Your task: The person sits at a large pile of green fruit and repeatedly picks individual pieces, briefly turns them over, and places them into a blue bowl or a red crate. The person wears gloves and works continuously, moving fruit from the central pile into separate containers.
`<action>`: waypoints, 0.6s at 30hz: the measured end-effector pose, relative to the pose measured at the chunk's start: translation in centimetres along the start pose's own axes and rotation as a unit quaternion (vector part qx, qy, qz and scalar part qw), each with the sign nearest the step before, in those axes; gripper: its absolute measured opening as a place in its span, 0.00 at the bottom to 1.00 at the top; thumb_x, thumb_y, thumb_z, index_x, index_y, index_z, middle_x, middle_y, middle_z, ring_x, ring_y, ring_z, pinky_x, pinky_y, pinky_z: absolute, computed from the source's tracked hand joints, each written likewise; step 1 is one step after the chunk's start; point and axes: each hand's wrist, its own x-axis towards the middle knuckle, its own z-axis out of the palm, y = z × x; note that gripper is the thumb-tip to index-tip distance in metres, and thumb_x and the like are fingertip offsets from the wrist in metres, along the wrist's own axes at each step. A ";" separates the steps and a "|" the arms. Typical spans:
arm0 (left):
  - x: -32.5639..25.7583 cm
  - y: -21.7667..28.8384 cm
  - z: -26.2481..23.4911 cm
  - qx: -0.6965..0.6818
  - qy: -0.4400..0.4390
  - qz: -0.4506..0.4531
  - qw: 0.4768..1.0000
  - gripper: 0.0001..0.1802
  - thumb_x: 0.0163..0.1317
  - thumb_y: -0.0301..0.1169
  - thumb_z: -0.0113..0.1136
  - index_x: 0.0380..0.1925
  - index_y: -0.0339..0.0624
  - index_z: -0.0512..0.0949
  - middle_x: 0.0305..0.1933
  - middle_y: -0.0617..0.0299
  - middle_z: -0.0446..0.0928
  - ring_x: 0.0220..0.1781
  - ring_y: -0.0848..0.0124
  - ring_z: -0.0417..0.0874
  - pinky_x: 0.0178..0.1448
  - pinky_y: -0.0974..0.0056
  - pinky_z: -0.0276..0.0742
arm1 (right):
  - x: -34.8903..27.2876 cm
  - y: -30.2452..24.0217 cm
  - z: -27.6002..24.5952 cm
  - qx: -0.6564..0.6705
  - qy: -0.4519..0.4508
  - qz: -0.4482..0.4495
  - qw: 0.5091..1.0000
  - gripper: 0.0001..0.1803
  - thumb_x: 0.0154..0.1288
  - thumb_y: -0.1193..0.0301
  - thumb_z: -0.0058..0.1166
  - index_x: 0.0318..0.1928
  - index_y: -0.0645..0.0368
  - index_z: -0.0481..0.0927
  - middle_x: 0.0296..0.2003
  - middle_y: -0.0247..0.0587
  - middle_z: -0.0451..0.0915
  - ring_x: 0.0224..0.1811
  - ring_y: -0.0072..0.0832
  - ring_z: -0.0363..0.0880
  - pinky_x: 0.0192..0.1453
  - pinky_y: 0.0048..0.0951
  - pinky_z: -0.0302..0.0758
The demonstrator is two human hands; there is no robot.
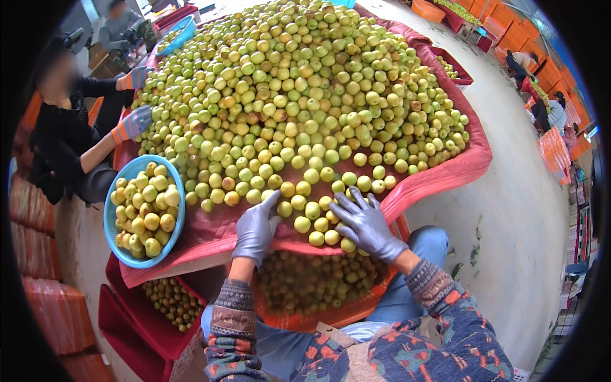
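A large heap of small round yellow-green fruits (280,83), some with brown patches, covers a table draped in red cloth (439,181). My left hand (256,228), in a grey glove, rests at the heap's near edge with its index finger stretched toward the fruits and its thumb apart. To the right, my grey-gloved right hand (368,224) spreads its fingers over a loose group of fruits (315,223) by the cloth's front edge. Neither hand grips a fruit. Below that edge, between my knees, an orange crate (305,321) holds more fruits.
A blue basket (108,219) of fruits stands at the table's left corner. Below it is a dark red crate (137,325) with fruits. At the left, a co-worker's striped gloves (132,124) touch the heap. Orange crates (509,32) line the far right; grey floor (509,235) lies nearer.
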 end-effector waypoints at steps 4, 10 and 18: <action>-0.1 -0.8 0.0 -0.001 0.062 0.013 0.998 0.30 0.50 0.28 0.62 0.57 0.59 0.72 0.38 0.53 0.80 0.40 0.54 0.81 0.42 0.53 0.77 | -3.7 -1.1 -0.1 0.048 -0.004 -0.040 0.998 0.24 0.66 0.56 0.49 0.60 0.47 0.72 0.63 0.39 0.68 0.69 0.48 0.58 0.69 0.52 0.53; -0.4 1.1 1.4 -0.010 0.072 0.129 0.989 0.22 0.49 0.28 0.63 0.48 0.51 0.77 0.36 0.54 0.78 0.40 0.55 0.81 0.41 0.54 0.77 | -4.6 -2.6 -0.9 0.316 0.099 -0.090 0.939 0.14 0.61 0.69 0.57 0.47 0.57 0.80 0.47 0.42 0.79 0.54 0.40 0.75 0.58 0.41 0.71; -0.6 0.3 1.5 0.128 0.083 0.038 0.988 0.16 0.47 0.34 0.67 0.36 0.45 0.74 0.31 0.53 0.79 0.33 0.53 0.82 0.33 0.52 0.77 | 2.7 1.4 1.8 -0.001 0.110 0.105 0.988 0.27 0.60 0.66 0.55 0.61 0.52 0.70 0.62 0.51 0.66 0.67 0.51 0.59 0.62 0.46 0.64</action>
